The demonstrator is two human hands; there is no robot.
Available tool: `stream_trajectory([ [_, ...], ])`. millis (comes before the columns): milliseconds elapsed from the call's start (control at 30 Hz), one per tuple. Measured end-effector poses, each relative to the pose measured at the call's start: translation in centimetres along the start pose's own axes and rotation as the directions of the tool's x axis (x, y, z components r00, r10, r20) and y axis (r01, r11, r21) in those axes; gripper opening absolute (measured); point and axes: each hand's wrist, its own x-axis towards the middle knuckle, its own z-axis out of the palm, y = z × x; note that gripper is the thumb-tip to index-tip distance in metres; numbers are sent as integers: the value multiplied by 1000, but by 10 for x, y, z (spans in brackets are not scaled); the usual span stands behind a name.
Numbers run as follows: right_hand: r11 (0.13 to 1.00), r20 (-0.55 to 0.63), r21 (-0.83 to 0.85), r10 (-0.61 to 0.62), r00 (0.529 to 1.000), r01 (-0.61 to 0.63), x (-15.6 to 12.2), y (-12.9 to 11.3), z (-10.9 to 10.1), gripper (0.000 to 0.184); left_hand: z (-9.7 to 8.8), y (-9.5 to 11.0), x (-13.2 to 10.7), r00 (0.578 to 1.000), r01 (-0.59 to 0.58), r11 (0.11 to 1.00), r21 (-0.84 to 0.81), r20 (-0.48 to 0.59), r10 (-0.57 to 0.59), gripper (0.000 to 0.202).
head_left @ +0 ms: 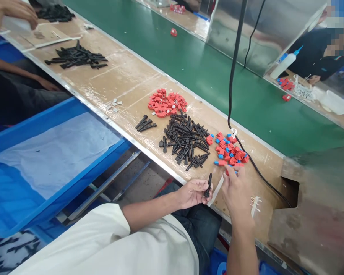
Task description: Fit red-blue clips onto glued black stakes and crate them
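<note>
My left hand (192, 192) is closed on a small black plastic pin (208, 185), held upright at the near edge of the wooden bench (126, 82). My right hand (235, 189) is beside it, fingers curled round a red-and-blue part whose tip (231, 172) shows above the fingers. Just beyond my hands lie a heap of black pins (185, 139), a pile of red-and-blue parts (229, 151) and a pile of plain red parts (166, 103). A few black pins (145, 123) lie apart to the left.
A green conveyor belt (206, 72) runs behind the bench. A black cable (232, 99) hangs down across the bench by the red-and-blue pile. A blue bin (25, 183) sits at my left. Another person's hands (17, 13) work near more black pins (77, 57). A glue bottle (285, 63) stands across the belt.
</note>
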Motion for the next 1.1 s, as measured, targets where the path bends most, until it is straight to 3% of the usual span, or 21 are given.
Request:
stream_trajectory([
  [100,993,62,-114,12,998,-5,23,-5,23,37,-3,-1,0,999,3,1000,0,34,-3,40],
  [233,990,59,-138,49,997,-41,36,-9,33,25,-6,0,2,998,22,1000,7,60,-22,43],
  [333,1000,-2,-10,23,1000,-23,31,-7,25,20,-6,1,3,998,23,1000,-7,51,-22,44],
  [400,983,-84,172,78,993,-62,20,-6,14,23,-5,2,3,999,19,1000,-14,34,-18,45],
  [467,881,-97,434,254,962,-189,1,-4,2,31,-5,3,2,1000,13,1000,-11,5,-13,47],
  [567,500,110,770,508,854,-397,-36,-4,-10,45,-3,4,2,999,0,1000,21,-45,1,48],
  [633,248,258,854,561,786,-457,-59,-5,-13,51,-1,3,2,999,-1,998,70,-51,4,49],
  [700,92,361,868,556,749,-487,-76,-8,-15,53,3,3,2,999,13,992,122,-40,-8,50],
  [767,13,439,853,522,731,-522,-85,-11,-15,52,7,1,2,999,33,985,168,-27,-29,51],
  [867,-34,475,841,523,708,-540,-90,-15,-17,53,15,-1,2,999,38,970,241,-25,-33,52],
  [1000,-57,473,846,539,697,-530,-92,-18,-18,56,22,-4,0,999,19,932,363,-47,-2,51],
  [1100,-22,447,854,544,710,-520,-97,-17,-16,56,24,-5,0,998,0,899,437,-60,29,51],
])
